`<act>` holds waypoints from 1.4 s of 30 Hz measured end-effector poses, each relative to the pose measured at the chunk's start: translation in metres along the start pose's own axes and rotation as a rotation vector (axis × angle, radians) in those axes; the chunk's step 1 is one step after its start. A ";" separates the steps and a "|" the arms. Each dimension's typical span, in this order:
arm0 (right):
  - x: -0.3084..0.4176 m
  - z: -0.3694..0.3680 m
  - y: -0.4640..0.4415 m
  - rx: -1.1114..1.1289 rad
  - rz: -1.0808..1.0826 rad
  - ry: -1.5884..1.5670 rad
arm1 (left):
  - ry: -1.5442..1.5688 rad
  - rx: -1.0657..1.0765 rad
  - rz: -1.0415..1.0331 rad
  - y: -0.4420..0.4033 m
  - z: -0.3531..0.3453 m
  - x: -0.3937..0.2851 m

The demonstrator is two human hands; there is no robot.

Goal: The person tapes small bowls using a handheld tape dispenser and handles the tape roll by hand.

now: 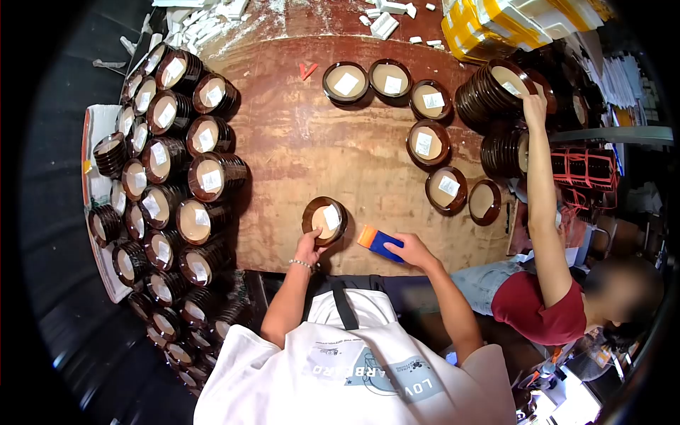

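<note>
My left hand (309,248) grips the near edge of a round brown dish (331,214) with a tan centre and a white label, the thumb on its face. To the right of that dish, my right hand (411,251) is closed on a blue and orange tool (382,243), its orange end turned toward the dish without touching it. Several similar labelled dishes, one of them a dish (447,185) right of centre, lie in a curve on the wooden table (297,149). A brown dish (484,202) without a visible label lies at the curve's near end.
Many stacked dishes (211,176) line the left side. More stacks (489,92) stand at the back right, where a co-worker's hand (535,106) touches one. White foam pieces (212,25), a red item (307,71) and a taped box (489,32) are at the far side.
</note>
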State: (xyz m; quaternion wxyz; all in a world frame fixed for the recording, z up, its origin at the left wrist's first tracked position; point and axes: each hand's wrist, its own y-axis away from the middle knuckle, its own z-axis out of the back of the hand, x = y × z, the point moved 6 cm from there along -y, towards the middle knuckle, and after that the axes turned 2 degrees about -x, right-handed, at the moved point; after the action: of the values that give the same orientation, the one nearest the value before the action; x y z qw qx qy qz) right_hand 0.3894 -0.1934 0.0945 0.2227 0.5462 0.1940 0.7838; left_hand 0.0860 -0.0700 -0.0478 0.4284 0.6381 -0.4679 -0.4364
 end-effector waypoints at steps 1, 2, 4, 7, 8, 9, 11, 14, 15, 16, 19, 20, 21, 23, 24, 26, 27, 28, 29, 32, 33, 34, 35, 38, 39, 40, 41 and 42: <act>0.001 -0.009 -0.013 0.038 -0.020 -0.017 | 0.010 0.032 0.075 0.000 0.001 -0.004; 0.003 -0.018 -0.025 0.075 -0.039 -0.034 | 0.000 0.027 0.069 0.000 0.004 -0.011; 0.011 -0.031 -0.048 0.099 -0.096 -0.044 | -0.042 0.026 0.142 0.001 0.008 -0.017; 0.018 -0.056 -0.077 0.109 -0.113 -0.150 | 0.225 0.107 0.349 -0.005 0.015 -0.025; 0.022 -0.064 -0.090 0.081 -0.083 -0.284 | 0.390 0.311 0.432 -0.003 0.010 -0.030; 0.028 -0.071 -0.102 0.053 -0.053 -0.417 | 0.388 0.303 0.430 0.001 0.013 -0.032; 0.042 -0.082 -0.126 0.099 -0.063 -0.472 | 0.545 0.453 0.354 0.024 -0.006 -0.049; 0.052 -0.090 -0.152 0.143 -0.070 -0.704 | 0.034 -0.070 -0.229 0.046 -0.003 -0.079; 0.061 -0.087 -0.155 0.143 -0.068 -0.702 | -0.023 -0.134 -0.618 0.053 -0.003 -0.096; 0.067 -0.084 -0.156 0.150 -0.097 -0.678 | -0.022 -0.134 -0.620 0.051 0.001 -0.101; 0.086 -0.081 -0.160 0.134 -0.217 -0.671 | -0.601 0.030 -1.041 0.077 -0.032 -0.118; 0.090 -0.082 -0.162 0.109 -0.303 -0.683 | -0.659 -0.019 -1.034 0.084 -0.041 -0.120; 0.096 -0.082 -0.169 0.109 -0.302 -0.684 | -0.717 -0.064 -1.031 0.089 -0.051 -0.127; 0.108 -0.083 -0.181 0.095 -0.294 -0.719 | -0.626 -0.134 -1.044 0.080 -0.046 -0.130; 0.109 -0.085 -0.189 0.123 -0.311 -0.718 | -0.531 -0.201 -1.055 0.078 -0.040 -0.132; 0.124 -0.083 -0.195 0.127 -0.346 -0.672 | -0.508 -0.162 -1.049 0.081 -0.042 -0.140; 0.133 -0.080 -0.194 0.134 -0.375 -0.624 | -0.481 -0.127 -1.049 0.085 -0.043 -0.144; 0.145 -0.074 -0.187 0.133 -0.383 -0.637 | -0.487 -0.136 -1.064 0.093 -0.045 -0.145; 0.139 -0.078 -0.188 0.135 -0.374 -0.638 | -0.488 -0.138 -1.073 0.094 -0.042 -0.145; 0.131 -0.062 -0.162 0.100 -0.086 -0.521 | -0.621 -0.086 -1.053 0.091 -0.043 -0.125; 0.139 -0.045 -0.139 0.098 -0.092 -0.520 | -0.620 -0.084 -1.047 0.091 -0.046 -0.116; 0.142 -0.024 -0.118 0.040 -0.162 -0.222 | -0.925 -0.098 -1.243 0.099 -0.060 -0.109; 0.139 -0.012 -0.090 0.000 -0.252 0.080 | -1.238 -0.112 -1.397 0.109 -0.066 -0.085; 0.145 0.014 -0.050 -0.061 -0.359 -0.026 | -1.456 -0.093 -1.474 0.103 -0.070 -0.059; 0.135 0.019 -0.042 -0.063 -0.366 -0.019 | -1.611 -0.123 -1.490 0.098 -0.068 -0.048; 0.126 0.023 -0.037 -0.061 -0.328 -0.195 | -1.642 -0.108 -1.481 0.094 -0.066 -0.042; 0.120 0.024 -0.033 -0.055 -0.288 -0.371 | -1.632 -0.109 -1.478 0.089 -0.065 -0.036; 0.126 0.032 -0.029 -0.060 -0.313 -0.289 | -1.671 -0.127 -1.557 0.089 -0.068 -0.032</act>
State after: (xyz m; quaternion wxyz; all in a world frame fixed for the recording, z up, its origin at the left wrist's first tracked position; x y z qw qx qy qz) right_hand 0.3850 -0.0971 0.1858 0.3833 0.6093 0.2193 0.6585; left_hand 0.1254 -0.0467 0.0598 -0.3720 0.2423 -0.0612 -0.8940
